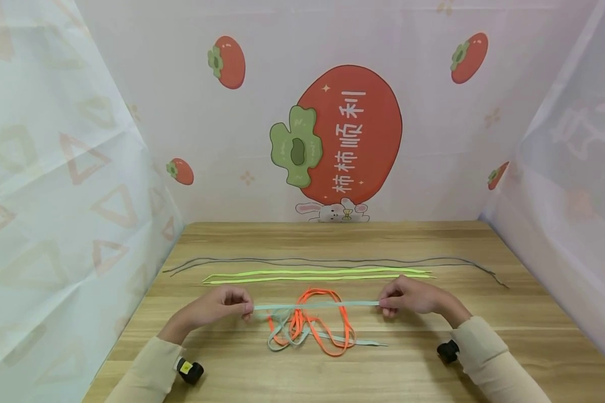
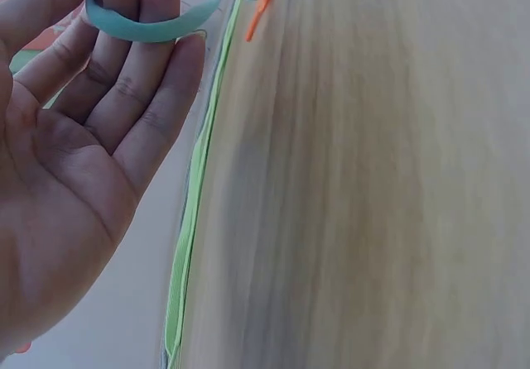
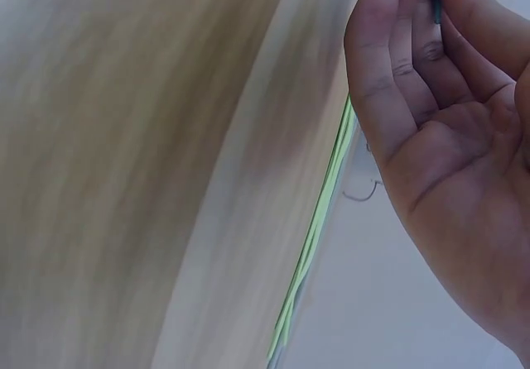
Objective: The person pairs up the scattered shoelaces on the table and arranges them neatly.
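Observation:
A pale mint shoelace (image 1: pixel 363 303) stretches nearly straight between the two hands. My left hand (image 1: pixel 227 302) pinches it at the left between thumb and fingers; in the left wrist view, the mint lace (image 2: pixel 157 31) curves across the fingers. At the right, my right hand (image 1: pixel 408 295) pinches the other end of the stretch, and a short dark teal bit (image 3: pixel 436 7) shows between its fingertips in the right wrist view. Below the stretch, the rest of the mint lace lies in loops, tangled with an orange shoelace (image 1: pixel 296 323). One mint tip points right on the table.
Beyond the hands, a yellow-green shoelace (image 1: pixel 322 279) lies doubled across the wooden table (image 1: pixel 262 380). Behind it runs a thin grey shoelace (image 1: pixel 282 259), also doubled. Printed cloth walls (image 1: pixel 433 168) enclose the back and sides. Each wrist carries a small black camera (image 1: pixel 448 351).

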A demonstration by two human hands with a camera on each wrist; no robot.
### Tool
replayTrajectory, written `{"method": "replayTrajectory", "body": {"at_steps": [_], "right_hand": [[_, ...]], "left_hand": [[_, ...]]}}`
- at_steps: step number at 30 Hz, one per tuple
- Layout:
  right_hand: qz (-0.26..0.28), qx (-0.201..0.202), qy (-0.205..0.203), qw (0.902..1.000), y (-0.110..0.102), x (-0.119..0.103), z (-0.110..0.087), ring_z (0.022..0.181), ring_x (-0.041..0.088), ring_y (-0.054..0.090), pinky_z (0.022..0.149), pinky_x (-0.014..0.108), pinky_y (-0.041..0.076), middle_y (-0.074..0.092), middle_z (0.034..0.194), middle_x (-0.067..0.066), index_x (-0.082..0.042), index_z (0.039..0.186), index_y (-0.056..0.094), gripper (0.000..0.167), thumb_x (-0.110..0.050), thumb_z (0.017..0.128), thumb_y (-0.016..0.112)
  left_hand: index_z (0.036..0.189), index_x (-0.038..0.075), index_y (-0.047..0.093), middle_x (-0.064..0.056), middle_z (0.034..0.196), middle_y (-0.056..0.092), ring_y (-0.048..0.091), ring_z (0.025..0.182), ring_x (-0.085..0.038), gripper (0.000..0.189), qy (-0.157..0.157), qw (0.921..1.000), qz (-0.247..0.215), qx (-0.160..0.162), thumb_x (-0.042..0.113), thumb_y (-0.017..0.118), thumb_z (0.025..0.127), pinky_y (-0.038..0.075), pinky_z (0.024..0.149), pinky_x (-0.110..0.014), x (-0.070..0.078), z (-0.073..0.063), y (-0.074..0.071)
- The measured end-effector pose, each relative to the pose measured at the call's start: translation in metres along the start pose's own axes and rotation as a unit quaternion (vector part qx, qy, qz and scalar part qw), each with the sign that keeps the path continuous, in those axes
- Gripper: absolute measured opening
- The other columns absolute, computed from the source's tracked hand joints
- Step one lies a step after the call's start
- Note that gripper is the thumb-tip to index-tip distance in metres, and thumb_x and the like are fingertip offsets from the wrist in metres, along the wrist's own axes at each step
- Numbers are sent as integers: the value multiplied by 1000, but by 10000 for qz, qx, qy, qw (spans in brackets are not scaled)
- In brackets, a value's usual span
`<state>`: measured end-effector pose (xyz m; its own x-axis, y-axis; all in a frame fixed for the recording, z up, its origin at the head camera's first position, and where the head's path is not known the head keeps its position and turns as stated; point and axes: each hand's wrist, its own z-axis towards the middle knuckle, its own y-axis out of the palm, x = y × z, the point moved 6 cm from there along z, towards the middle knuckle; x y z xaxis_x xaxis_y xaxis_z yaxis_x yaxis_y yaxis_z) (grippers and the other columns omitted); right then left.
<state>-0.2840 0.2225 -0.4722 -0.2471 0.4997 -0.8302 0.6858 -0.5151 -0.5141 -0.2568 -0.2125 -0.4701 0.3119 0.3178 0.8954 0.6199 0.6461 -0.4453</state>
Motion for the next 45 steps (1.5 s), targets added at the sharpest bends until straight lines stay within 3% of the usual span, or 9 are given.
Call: {"method": "replayTrajectory", "body": {"at_steps": [5,11,24,30,36,41,45], "right_hand": [[-4,82,14,10000,-6,5,-8,85,15,72,77,31,63,76,93,10,-3,108,77,22,-17,109,60],[5,143,-98,9998,-13,9,-17,84,15,72,76,33,63,76,92,11,-2,108,77,23,-17,109,60],[39,215,-126,9997,-22,14,-31,83,10,68,77,32,63,73,90,4,0,104,76,26,-18,110,59],[-4,255,-135,9996,-27,16,-37,84,10,70,77,34,63,74,91,6,0,106,76,26,-19,110,59],[99,315,-59,9994,-34,18,-46,85,10,69,78,33,63,73,92,8,3,109,74,26,-17,110,58],[180,368,-60,9991,-38,24,-54,84,9,69,78,33,63,73,92,9,5,107,74,26,-15,110,57],[149,387,-98,9991,-42,29,-58,84,9,69,79,33,64,72,92,9,3,106,74,27,-16,110,56]], "left_hand": [[104,-1,70,-20,93,73,71,86,-22,21,5,10000,40,-33,17,60,109,60,79,-35,0,-5,-1],[103,-5,69,-27,89,69,67,80,-31,19,268,9988,-82,-395,10,58,108,58,73,-31,1,-10,0],[108,-6,68,-31,94,68,71,87,-14,18,63,9972,-228,-716,9,58,108,60,79,-32,-3,-21,-1],[108,-5,67,-25,95,72,72,87,-18,16,-170,9982,-96,-573,9,58,108,59,78,-30,-4,-29,-7],[106,-5,68,-24,94,71,70,86,-22,18,-80,9997,71,-205,8,55,109,59,79,-33,-1,-41,-21],[110,-8,68,-28,97,71,73,90,-26,19,-28,9999,-50,-105,6,54,109,62,84,-36,-2,-52,-31],[113,-5,71,-27,100,73,74,92,-24,20,-85,9999,104,66,7,54,109,62,83,-36,-7,-61,-38]]}}
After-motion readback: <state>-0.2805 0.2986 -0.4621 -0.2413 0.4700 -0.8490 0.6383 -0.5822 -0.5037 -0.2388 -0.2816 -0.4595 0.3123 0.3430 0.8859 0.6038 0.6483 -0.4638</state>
